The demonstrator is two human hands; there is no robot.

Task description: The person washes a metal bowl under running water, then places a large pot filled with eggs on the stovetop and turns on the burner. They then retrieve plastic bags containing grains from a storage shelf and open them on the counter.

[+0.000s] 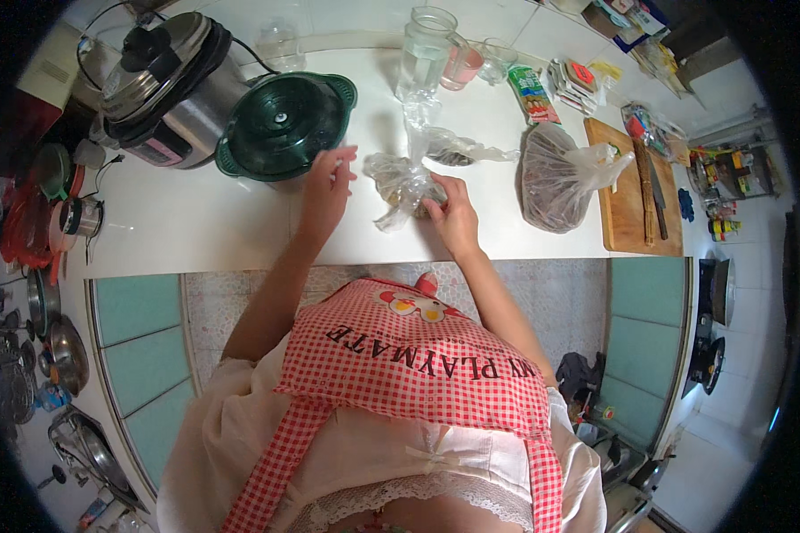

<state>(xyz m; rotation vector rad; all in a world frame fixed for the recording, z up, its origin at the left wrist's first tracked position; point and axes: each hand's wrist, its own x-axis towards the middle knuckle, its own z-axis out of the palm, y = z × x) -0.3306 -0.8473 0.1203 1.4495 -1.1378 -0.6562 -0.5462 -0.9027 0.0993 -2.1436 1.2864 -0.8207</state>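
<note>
A clear plastic bag with something brownish inside point(400, 183) lies on the white countertop in front of me. My right hand point(455, 210) touches its right side, thumb and fingers curved against the plastic; whether it grips the bag is not plain. My left hand point(328, 186) is raised over the counter to the left of the bag, its fingers apart and holding nothing, close to the pot's dark green lid point(287, 123). Just behind the bag lies another thin plastic bag with dark contents point(457, 154). A larger knotted bag of dark reddish-brown contents point(552, 183) stands to the right.
An electric pressure cooker point(173, 100) stands back left. A glass pitcher point(425, 60), a pink glass point(462, 68) and a green packet point(533, 94) are at the back. At right, a wooden cutting board point(620, 223) bears a knife point(658, 193) and a bundled stick-like thing point(643, 190).
</note>
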